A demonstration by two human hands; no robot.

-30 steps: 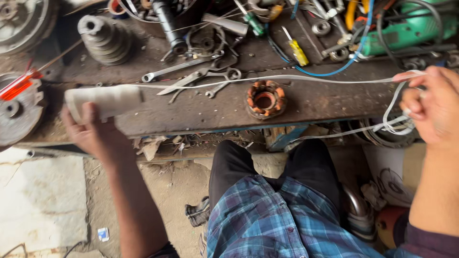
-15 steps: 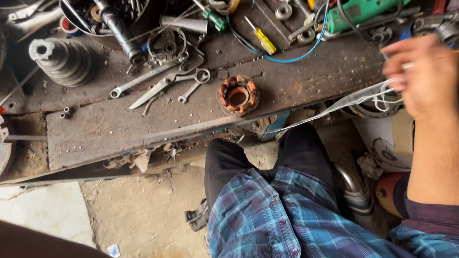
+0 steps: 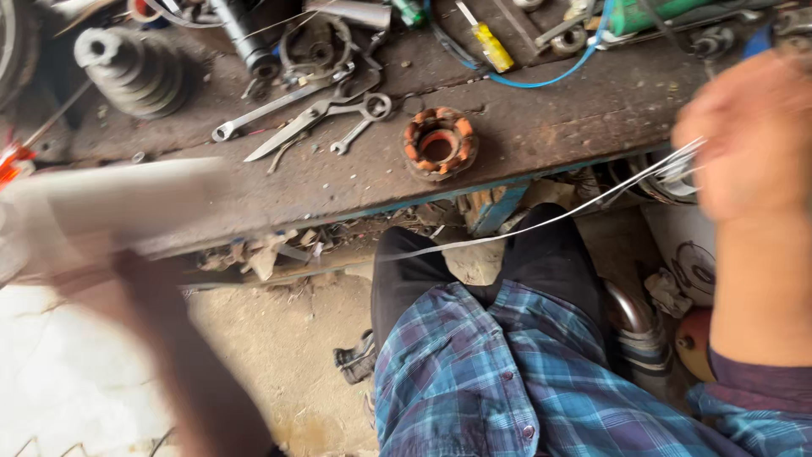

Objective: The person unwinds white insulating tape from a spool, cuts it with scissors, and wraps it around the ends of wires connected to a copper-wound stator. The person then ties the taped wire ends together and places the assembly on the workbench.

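White wire [image 3: 541, 222], thin and taut, stretched across the middle of the view from the blurred left side up to the right hand [image 3: 744, 135], passing over black trousers [image 3: 541, 262] and in front of the worktop [image 3: 541, 127] edge. At the right hand, gathered into several loops just beside a coil [image 3: 668, 173] hanging below the worktop's right end.

Right hand raised at the far right, blurred by motion, fingers curled with the wire running out from under them; grip closed on the wire, so far as the blur allows. Left hand [image 3: 127, 271] low at the left, also heavily blurred, closed around a pale whitish bar [image 3: 110, 199] held roughly level in front of the worktop edge. Whether the wire's left end meets that bar: cannot tell.

On the dark, worn worktop: copper-wound stator ring [image 3: 440, 144] near the front edge, about midway; just left of it scissors [image 3: 296, 127], a long spanner [image 3: 262, 110] and a smaller spanner [image 3: 359, 127], lying close together. Stepped grey pulley [image 3: 127, 72] well to the left. Yellow-handled screwdriver [image 3: 482, 34] and a blue cable [image 3: 550, 76] toward the back, green tool body [image 3: 668, 13] at the top right.

Below, a blue plaid shirt [image 3: 507, 372] filling the lower middle, sandy floor [image 3: 271, 347] with scraps under the worktop edge.
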